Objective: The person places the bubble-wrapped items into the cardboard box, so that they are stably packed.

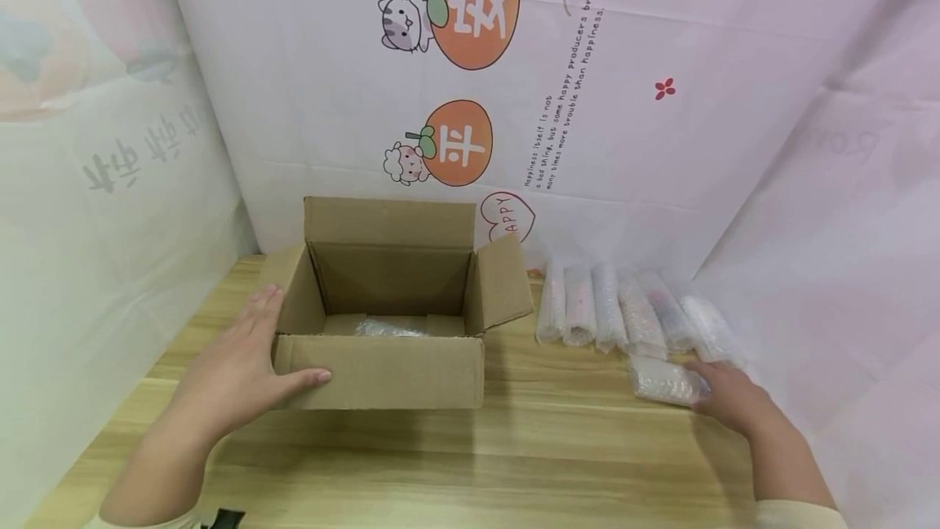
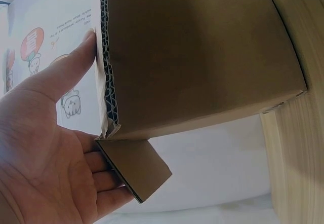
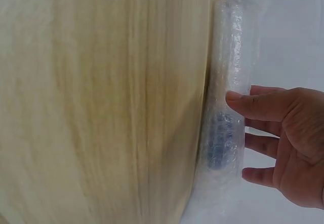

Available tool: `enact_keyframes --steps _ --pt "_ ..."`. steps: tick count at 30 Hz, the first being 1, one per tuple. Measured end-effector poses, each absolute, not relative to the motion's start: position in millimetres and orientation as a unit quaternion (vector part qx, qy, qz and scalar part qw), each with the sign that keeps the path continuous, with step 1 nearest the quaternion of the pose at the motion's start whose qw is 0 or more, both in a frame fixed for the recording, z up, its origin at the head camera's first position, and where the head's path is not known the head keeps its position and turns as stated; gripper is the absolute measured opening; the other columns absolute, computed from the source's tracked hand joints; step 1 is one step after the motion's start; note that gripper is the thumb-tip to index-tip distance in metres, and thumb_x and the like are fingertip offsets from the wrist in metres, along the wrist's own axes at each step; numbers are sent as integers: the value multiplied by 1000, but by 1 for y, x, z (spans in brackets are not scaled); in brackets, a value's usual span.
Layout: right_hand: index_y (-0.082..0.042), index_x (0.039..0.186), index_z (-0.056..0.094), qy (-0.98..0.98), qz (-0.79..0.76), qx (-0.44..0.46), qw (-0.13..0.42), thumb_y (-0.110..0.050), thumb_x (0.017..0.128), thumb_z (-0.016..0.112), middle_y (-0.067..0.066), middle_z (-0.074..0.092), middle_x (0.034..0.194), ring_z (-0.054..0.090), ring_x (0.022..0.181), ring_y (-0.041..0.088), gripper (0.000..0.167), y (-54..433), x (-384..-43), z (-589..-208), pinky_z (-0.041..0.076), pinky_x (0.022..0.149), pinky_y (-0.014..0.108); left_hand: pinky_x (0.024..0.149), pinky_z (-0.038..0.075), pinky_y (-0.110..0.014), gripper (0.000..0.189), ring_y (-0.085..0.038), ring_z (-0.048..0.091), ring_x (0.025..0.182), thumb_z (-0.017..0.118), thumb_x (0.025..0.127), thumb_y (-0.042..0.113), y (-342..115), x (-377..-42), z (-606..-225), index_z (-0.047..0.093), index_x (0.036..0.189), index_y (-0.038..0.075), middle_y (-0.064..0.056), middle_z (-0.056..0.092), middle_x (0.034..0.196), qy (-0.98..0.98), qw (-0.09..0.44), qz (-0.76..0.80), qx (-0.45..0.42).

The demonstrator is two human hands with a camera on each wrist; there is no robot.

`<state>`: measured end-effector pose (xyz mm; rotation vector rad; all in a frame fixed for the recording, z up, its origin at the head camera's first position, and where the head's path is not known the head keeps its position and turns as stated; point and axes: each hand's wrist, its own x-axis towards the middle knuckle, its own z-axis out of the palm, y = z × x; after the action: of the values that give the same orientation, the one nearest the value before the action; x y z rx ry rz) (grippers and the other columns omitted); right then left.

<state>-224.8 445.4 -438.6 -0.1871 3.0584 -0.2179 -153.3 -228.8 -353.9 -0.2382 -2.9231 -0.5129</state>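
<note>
An open cardboard box (image 1: 382, 374) stands on the wooden table, its flaps folded outward. My left hand (image 1: 238, 370) rests at its front left corner, thumb along the front flap and fingers along the left flap (image 2: 135, 165). Inside the box lies a clear bubble-wrapped piece (image 1: 389, 328), mostly hidden by the front wall. To the right, my right hand (image 1: 730, 398) pinches the end of a bubble-wrapped package (image 1: 664, 380). Its thumb lies on the wrap in the right wrist view, where something dark blue (image 3: 220, 140) shows through.
Several bubble-wrapped rolls (image 1: 580, 304) lie side by side behind the right hand, near the back sheet. White printed sheets (image 1: 624, 121) enclose the table (image 1: 514, 455) at the back and both sides. A small black object (image 1: 226, 519) shows at the bottom edge.
</note>
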Motion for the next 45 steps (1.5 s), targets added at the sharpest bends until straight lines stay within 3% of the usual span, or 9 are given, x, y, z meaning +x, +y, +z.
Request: enact_keyframes --steps 8,14,24,36,45 --pt "-3 132 55 997 -48 -61 14 -28 75 79 37 50 125 47 106 63 67 448 -222 -439 48 67 72 112 24 -68 130 -43 12 149 57 73 83 -228 -154 -353 1 157 3 -18 4 164 -977 85 -176 -84" --pt "-1 126 60 994 -48 -95 -14 -26 74 81 35 56 114 53 96 59 62 449 -219 -432 48 72 71 111 24 -68 130 -43 12 149 58 72 83 -229 -154 -353 0 158 3 -19 5 164 -977 85 -178 -83" --pt "1 133 57 993 -39 -111 -20 -32 80 78 40 53 119 52 101 63 65 433 -213 -399 46 80 71 111 24 -68 130 -43 12 149 58 73 83 -229 -154 -354 1 157 3 -20 5 164 -977 88 -177 -85" --pt "-1 136 54 991 -69 -107 -48 -41 90 69 32 53 130 47 116 56 63 400 -214 -356 41 89 71 111 25 -68 129 -43 13 149 56 73 83 -229 -154 -353 0 157 3 -20 5 164 -977 85 -175 -83" --pt "0 139 51 988 -63 -123 -63 -40 93 67 32 52 130 47 118 54 63 373 -220 -334 41 92 69 111 24 -68 130 -43 11 149 56 73 84 -229 -153 -354 0 157 2 -20 4 164 -978 83 -175 -82"
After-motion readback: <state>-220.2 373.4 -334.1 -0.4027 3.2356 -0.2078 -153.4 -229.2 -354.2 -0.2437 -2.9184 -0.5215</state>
